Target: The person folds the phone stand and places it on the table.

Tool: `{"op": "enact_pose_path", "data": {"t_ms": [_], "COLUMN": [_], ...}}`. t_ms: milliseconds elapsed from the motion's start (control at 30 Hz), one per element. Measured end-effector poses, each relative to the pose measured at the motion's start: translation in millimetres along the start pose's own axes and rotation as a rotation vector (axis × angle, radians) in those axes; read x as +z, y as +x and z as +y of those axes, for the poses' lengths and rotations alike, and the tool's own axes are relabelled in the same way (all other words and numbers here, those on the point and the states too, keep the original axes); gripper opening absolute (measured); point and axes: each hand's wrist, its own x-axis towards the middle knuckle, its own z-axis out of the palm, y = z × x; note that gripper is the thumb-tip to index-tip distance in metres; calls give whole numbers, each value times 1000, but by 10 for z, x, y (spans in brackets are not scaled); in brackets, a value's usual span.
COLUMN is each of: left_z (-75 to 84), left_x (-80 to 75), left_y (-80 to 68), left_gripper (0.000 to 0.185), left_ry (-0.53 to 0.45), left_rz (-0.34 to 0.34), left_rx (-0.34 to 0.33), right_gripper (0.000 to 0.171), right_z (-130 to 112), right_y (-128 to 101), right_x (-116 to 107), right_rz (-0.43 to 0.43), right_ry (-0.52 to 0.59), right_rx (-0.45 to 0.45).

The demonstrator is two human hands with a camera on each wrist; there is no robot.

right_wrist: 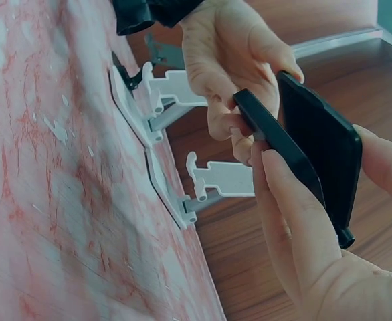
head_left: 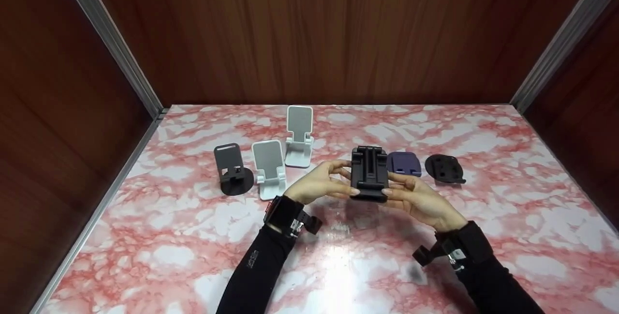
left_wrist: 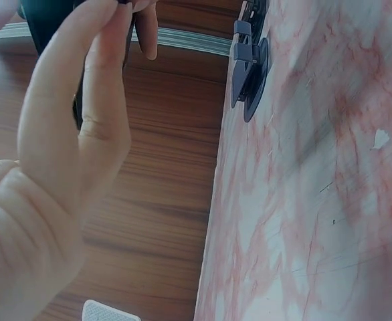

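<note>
Both hands are up over the pink marbled surface (head_left: 159, 236), the left hand (head_left: 316, 183) and the right hand (head_left: 420, 200) each curling fingers (right_wrist: 283, 200) round a folded black phone stand (head_left: 369, 173), held clear of the surface between them. Behind it lie a purple stand (head_left: 404, 163) and a black round-based stand (head_left: 445, 168), folded flat; to the left stand a dark grey stand (head_left: 232, 169) and two white stands (head_left: 269, 168), upright. The small print on the left sleeve (head_left: 253, 259) is too blurred to read.

I work at a pink-and-white marbled tabletop (head_left: 169, 251) — glossy under overhead light — boxed in by dark wood-grain walls (head_left: 338, 33) with grey metal corner strips (head_left: 111, 43).
</note>
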Motion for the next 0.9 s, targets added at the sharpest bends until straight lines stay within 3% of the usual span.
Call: {"op": "enact_pose_path", "data": {"t_ms": [900], "left_z": [-48], "left_x": [3], "left_y": [20], "left_gripper": [74], "left_ry": [-20], "left_rz": [-15], "left_rx": [62], "right_gripper": [73], "right_z": [22], "right_y": [15], "right_x": [14], "right_rz": [31], "right_ry": [-95], "right_rx": [-6]}}
